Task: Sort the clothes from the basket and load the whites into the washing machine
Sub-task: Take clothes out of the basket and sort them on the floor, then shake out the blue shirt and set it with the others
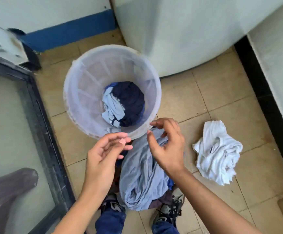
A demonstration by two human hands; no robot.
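Clothes lie in three groups on a tiled floor (225,92), seen from above by someone standing over them. Nearest, between the person's two sneakers (168,212), sits a pile of coloured garments topped by a long grey-blue cloth (140,176); it seems to be the set-aside heap for non-whites. Both hands hover just above this pile, holding nothing. The left hand (101,157) is palm up with fingers loosely curled. The right hand (167,146) has its fingers spread and relaxed over the cloth's upper end, close to the basket's near rim, probably ready to reach in for the next item. To the right, well apart from the coloured pile, lies a crumpled bundle of white clothes (218,152), likely kept separate for loading. Beyond the hands stands a round translucent laundry basket (80,92), with a navy garment (130,102) and a light blue garment (112,107) left at its bottom. Behind the basket rises a pale appliance body (179,39), apparently the washing machine; its opening is out of view.
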